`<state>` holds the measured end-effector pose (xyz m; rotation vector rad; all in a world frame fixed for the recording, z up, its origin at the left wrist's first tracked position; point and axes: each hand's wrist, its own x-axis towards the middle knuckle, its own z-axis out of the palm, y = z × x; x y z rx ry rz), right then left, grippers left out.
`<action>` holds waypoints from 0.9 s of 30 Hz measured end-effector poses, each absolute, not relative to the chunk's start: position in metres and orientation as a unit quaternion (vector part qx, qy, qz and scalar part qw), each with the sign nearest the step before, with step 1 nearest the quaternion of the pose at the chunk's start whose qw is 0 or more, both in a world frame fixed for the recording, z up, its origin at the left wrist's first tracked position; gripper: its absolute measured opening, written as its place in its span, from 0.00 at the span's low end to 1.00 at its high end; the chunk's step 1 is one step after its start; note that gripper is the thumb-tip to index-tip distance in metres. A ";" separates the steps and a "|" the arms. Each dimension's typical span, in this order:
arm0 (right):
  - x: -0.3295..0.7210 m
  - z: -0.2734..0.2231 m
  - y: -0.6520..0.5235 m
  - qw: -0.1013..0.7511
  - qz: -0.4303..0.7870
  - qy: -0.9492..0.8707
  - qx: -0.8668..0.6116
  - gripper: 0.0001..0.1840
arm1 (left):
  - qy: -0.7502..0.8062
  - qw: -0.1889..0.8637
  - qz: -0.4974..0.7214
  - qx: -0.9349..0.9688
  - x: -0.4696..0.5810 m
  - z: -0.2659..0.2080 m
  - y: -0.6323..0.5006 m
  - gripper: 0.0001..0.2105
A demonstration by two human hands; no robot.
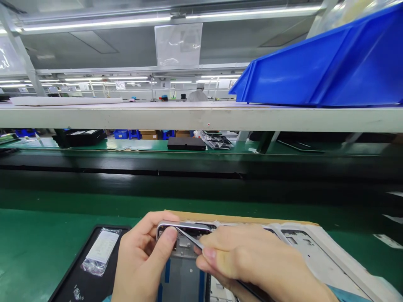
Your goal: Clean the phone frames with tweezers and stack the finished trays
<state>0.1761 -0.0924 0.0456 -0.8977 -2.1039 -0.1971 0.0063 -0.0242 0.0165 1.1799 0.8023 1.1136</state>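
My left hand grips the upper left corner of a metal phone frame, with the thumb pressed on its inner top edge. Blue strips run along the inside of the frame. Pinched in my right hand is a pair of metal tweezers. Its tip reaches the inside of the frame's top edge, right beside my left thumb. Whether the tips hold a small part is too fine to make out. My right hand hides the frame's upper right side.
Right of my hands, a white tray holds more phone frames. On the left lies a black tray with a clear plastic bag and tiny pieces. A shelf crosses ahead, with a blue bin on its right.
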 end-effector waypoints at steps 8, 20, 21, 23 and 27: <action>0.177 0.045 -0.091 0.429 -0.064 -0.830 -0.351 0.12 | 0.349 0.621 0.490 0.502 0.008 0.017 -0.024 0.21; 0.179 0.044 -0.090 0.428 -0.068 -0.829 -0.354 0.09 | 0.342 0.639 0.487 0.487 0.007 0.018 -0.025 0.20; 0.178 0.044 -0.089 0.430 -0.076 -0.828 -0.353 0.10 | 0.339 0.638 0.487 0.490 0.007 0.018 -0.025 0.20; 0.175 0.044 -0.087 0.430 -0.093 -0.827 -0.350 0.13 | 0.335 0.634 0.491 0.495 0.008 0.017 -0.025 0.20; 0.175 0.050 -0.095 0.406 -0.077 -0.829 -0.376 0.15 | 0.342 0.626 0.493 0.498 0.008 0.017 -0.023 0.21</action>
